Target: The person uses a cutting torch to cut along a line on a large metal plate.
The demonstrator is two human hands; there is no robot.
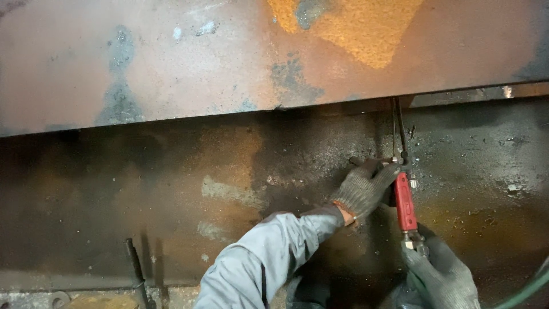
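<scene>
Rust and grey scale cover the steel plate [171,63] that fills the upper part of the view, well above and to the left of both hands; its lower edge throws a dark shadow over the stained, gritty surface [143,194] beneath. Low at the far left, well away from the hands, a thin ribbed bar [136,266] stands up from the bottom edge. The left hand [366,187], in a grey knitted glove with a grey sleeve [269,257] behind it, reaches up and to the right, its fingers curled together around the upper end of the cutting torch [405,201]. The torch's red body runs upright just right of that hand, and thin dark tubes [397,129] rise from its head toward the plate's edge. Below the torch, the right hand [440,274], also gloved, is closed about its lower brass end. Right of that hand, a green hose [529,292] crosses the bottom corner.
</scene>
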